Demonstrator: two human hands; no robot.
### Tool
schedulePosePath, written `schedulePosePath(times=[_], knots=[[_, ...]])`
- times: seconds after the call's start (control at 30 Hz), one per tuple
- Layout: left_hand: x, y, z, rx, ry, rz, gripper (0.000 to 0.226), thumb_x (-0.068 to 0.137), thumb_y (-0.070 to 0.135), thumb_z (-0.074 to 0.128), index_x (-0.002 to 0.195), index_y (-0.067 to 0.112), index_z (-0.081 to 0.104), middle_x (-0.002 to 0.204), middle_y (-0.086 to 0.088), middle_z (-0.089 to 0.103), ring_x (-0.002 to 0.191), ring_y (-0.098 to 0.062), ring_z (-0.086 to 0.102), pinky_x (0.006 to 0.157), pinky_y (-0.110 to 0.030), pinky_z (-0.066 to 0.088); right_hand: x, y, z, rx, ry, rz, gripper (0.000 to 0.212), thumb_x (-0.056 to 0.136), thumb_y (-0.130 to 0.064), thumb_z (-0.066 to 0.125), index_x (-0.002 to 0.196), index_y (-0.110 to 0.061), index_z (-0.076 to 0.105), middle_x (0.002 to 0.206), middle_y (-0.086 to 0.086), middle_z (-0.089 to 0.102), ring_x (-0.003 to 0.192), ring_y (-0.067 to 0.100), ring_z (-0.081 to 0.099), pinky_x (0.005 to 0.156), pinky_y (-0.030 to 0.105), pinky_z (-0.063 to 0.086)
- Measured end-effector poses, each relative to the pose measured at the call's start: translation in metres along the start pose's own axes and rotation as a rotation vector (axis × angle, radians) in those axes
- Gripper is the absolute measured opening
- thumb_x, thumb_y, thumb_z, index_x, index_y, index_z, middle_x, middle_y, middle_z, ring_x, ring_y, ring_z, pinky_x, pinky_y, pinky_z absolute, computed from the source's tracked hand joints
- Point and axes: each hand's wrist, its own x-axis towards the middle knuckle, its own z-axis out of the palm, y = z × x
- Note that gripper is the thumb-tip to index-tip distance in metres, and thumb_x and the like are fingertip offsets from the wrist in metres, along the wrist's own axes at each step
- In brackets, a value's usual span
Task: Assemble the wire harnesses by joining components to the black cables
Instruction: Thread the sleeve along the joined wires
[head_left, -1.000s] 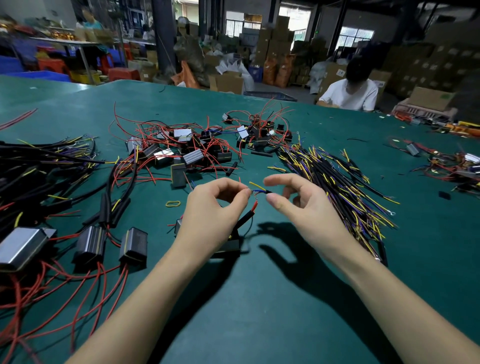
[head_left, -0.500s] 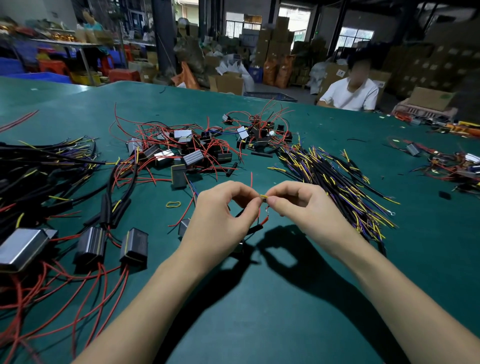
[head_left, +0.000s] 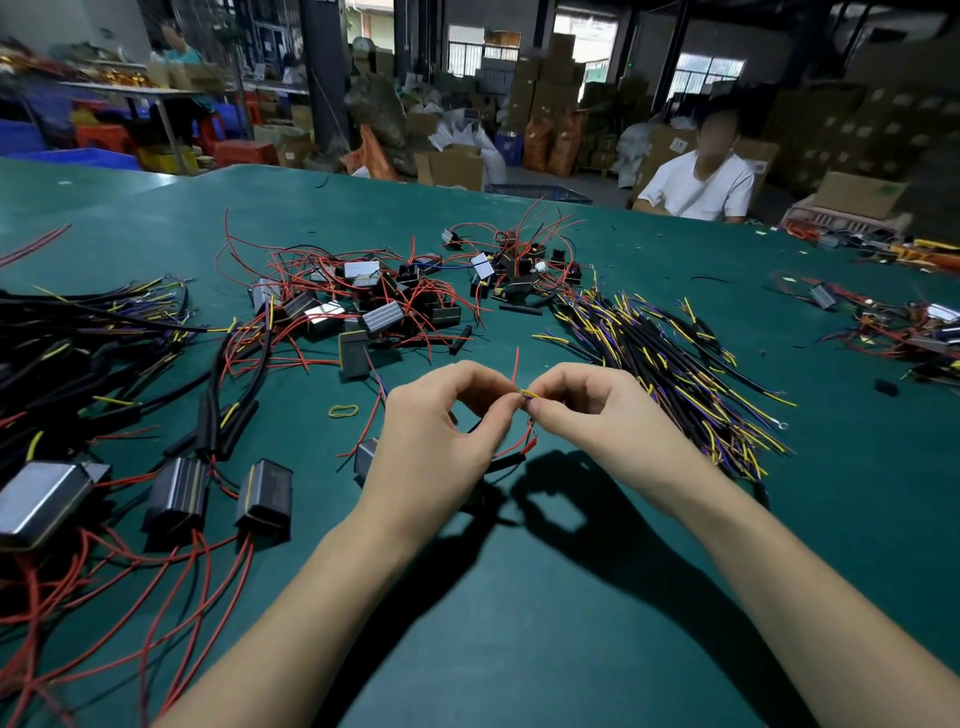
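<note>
My left hand (head_left: 441, 431) and my right hand (head_left: 597, 415) meet fingertip to fingertip above the green table (head_left: 519, 623). Between them they pinch thin wire ends (head_left: 527, 394), yellow and blue showing, with a red wire sticking up beside them. A black cable (head_left: 506, 461) with a red wire hangs below the hands, and a small grey component (head_left: 366, 452) lies partly hidden behind my left hand.
A pile of black cables with yellow and purple wires (head_left: 665, 358) lies at the right. Boxy components on red wires (head_left: 363, 306) are heaped at centre-back, finished harnesses (head_left: 171, 493) at the left. A yellow rubber band (head_left: 344, 411) lies loose. A person (head_left: 698, 182) sits across the table.
My hands have closed together: the right hand's fingers, spread a second ago, now pinch the wire ends against the left hand's fingertips. The hanging cable shifted slightly.
</note>
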Motion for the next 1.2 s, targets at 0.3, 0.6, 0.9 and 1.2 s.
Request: schedulePosePath(times=[0.3,0.6,0.9,1.2], knots=[[0.002,0.001,-0.003,-0.067,-0.097,-0.105,0.008,0.087,0.012,0.067,0.079,0.013,0.07,0.07,0.008,0.066,0.061,0.004,0.053,0.058,-0.01,0.035,-0.003,0.001,0.008,-0.073,0.125,-0.121,0.008,0.087,-0.006,0.065,0.081,-0.011,0.065,0.073,0.001,0.061,0.066,0.013,0.054,0.066,0.03,0.045],[0.005,0.002,-0.006,-0.161,-0.146,-0.21,0.007,0.086,0.015,0.067,0.08,0.013,0.07,0.068,0.006,0.065,0.054,0.005,0.05,0.055,-0.013,0.035,-0.005,0.0,0.008,-0.257,0.172,-0.269,0.007,0.085,-0.007,0.065,0.079,-0.011,0.065,0.076,-0.002,0.056,0.068,0.023,0.054,0.065,0.037,0.045],[0.003,0.005,-0.005,-0.111,-0.112,-0.133,0.007,0.084,0.013,0.069,0.077,0.012,0.069,0.064,0.01,0.063,0.05,0.007,0.05,0.052,-0.005,0.033,-0.006,-0.001,0.003,-0.068,0.048,-0.097,0.015,0.091,-0.007,0.061,0.082,-0.019,0.066,0.081,0.011,0.059,0.072,0.021,0.046,0.069,0.034,0.037],[0.001,0.002,-0.006,0.089,-0.073,0.051,0.003,0.081,0.013,0.072,0.081,0.013,0.069,0.071,0.007,0.066,0.069,-0.008,0.06,0.07,-0.027,0.049,-0.007,-0.004,0.006,-0.114,0.051,-0.031,0.014,0.09,-0.011,0.06,0.079,-0.015,0.066,0.069,0.001,0.057,0.061,0.01,0.046,0.058,0.022,0.035]])
